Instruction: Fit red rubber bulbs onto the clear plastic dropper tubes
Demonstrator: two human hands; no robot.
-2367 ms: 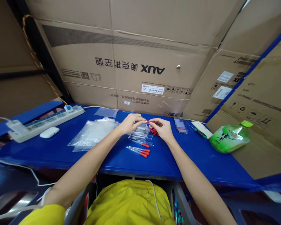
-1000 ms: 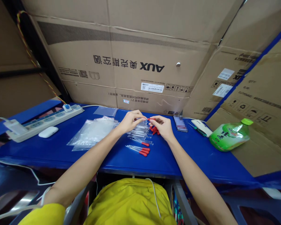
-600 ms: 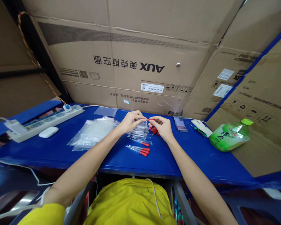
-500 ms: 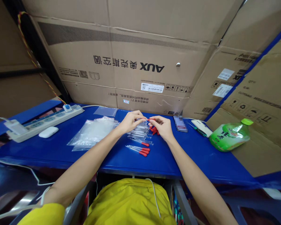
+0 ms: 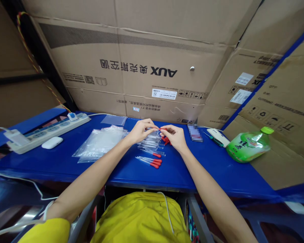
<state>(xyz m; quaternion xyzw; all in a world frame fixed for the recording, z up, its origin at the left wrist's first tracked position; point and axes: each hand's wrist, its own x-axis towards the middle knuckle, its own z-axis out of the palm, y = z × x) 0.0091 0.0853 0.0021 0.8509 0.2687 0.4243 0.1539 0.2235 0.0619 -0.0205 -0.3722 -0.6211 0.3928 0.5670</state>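
My left hand (image 5: 141,131) and my right hand (image 5: 175,136) meet above the blue table (image 5: 66,162), fingertips pinched together. The left pinches a clear glass dropper tube; the right pinches a small red rubber bulb (image 5: 163,129) at its end. Below them lies a row of bare glass tubes (image 5: 152,142) and a little heap of loose red bulbs (image 5: 166,140). Nearer to me lie three droppers with red bulbs fitted (image 5: 152,162).
Clear plastic bags (image 5: 100,143) lie left of the tubes. A white power strip (image 5: 47,131) and a white earbud case (image 5: 52,142) sit at far left. At right lie a phone (image 5: 194,132), a white device (image 5: 218,137) and a green bottle (image 5: 248,145). Cardboard boxes (image 5: 147,67) wall the back.
Hands stay pinched together at the same spot; only slight finger shifts and a small camera drift.
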